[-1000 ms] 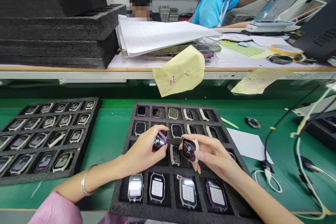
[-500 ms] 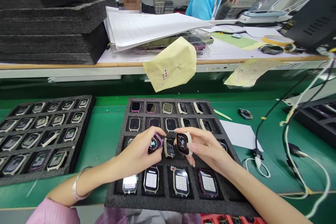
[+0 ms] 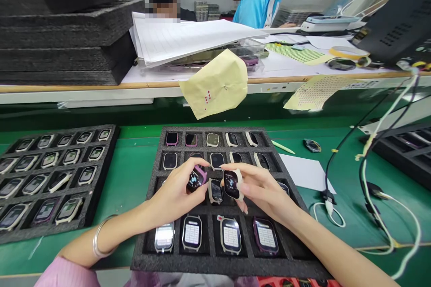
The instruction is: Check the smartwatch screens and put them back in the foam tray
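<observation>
Between the thumb and fingers of my left hand [image 3: 183,184] is a purple smartwatch [image 3: 196,178], its dark screen showing a lit dial. My right hand [image 3: 259,186] grips a white smartwatch [image 3: 231,184], tilted, also with a dial on its screen. Both hands hover over a black foam tray [image 3: 215,263] with watch cases in its compartments. Below and between the two held watches, a pale smartwatch [image 3: 215,190] sits in its slot. In the front row, several watches, such as the purple-rimmed one [image 3: 266,235], have bright screens with a white grid. My hands hide part of the middle rows.
Another foam tray of watches [image 3: 88,206] lies at the left; a third tray [image 3: 400,143] is at the far right. Cables [image 3: 365,175], a white paper [image 3: 305,172] and a green pen [image 3: 283,147] lie right. Foam blocks [image 3: 63,49] stack on the shelf. Co-workers sit beyond.
The whole view has shifted slightly left. Both hands keep hold of their watches, and the white watch's screen has turned a little more toward me.
</observation>
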The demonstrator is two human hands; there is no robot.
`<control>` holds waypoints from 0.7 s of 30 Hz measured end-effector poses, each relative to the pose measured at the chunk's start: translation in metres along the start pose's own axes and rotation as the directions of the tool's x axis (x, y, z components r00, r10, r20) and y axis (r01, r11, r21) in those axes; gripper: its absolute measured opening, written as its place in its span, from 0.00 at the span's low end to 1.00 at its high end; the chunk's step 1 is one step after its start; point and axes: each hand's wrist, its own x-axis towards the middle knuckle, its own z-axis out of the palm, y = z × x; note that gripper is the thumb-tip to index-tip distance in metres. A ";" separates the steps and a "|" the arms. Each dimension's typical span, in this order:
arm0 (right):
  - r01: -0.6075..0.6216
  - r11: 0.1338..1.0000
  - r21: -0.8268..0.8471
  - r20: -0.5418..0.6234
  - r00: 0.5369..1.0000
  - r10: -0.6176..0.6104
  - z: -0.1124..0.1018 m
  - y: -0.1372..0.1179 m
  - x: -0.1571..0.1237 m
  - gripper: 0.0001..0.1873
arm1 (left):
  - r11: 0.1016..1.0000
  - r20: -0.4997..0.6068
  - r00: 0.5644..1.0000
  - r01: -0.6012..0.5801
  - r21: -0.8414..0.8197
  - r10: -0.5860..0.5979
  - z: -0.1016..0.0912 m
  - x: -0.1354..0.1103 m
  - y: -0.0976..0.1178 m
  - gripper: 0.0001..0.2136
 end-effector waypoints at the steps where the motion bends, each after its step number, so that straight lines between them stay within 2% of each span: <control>1: -0.004 1.000 -0.002 0.007 1.000 0.004 0.000 0.000 0.000 0.20 | 1.000 0.016 1.000 -0.003 0.003 0.003 0.000 0.000 -0.001 0.12; 6: -0.025 1.000 -0.018 0.034 0.999 0.025 -0.001 0.000 0.000 0.19 | 0.999 0.019 1.000 0.001 0.045 -0.001 0.004 -0.002 -0.005 0.12; 12: -0.037 0.998 -0.057 0.000 0.999 0.037 -0.001 0.000 -0.001 0.21 | 0.999 0.044 0.999 -0.001 0.041 -0.001 0.002 -0.004 -0.004 0.11; 17: -0.040 0.996 -0.080 -0.019 0.999 0.039 -0.002 0.000 -0.001 0.22 | 0.998 0.035 0.998 0.053 0.043 -0.055 0.003 -0.005 -0.002 0.15; 21: -0.039 0.996 -0.086 -0.024 0.999 0.037 -0.001 0.000 -0.001 0.21 | 0.999 0.045 0.999 0.028 0.037 -0.029 0.004 -0.007 -0.003 0.12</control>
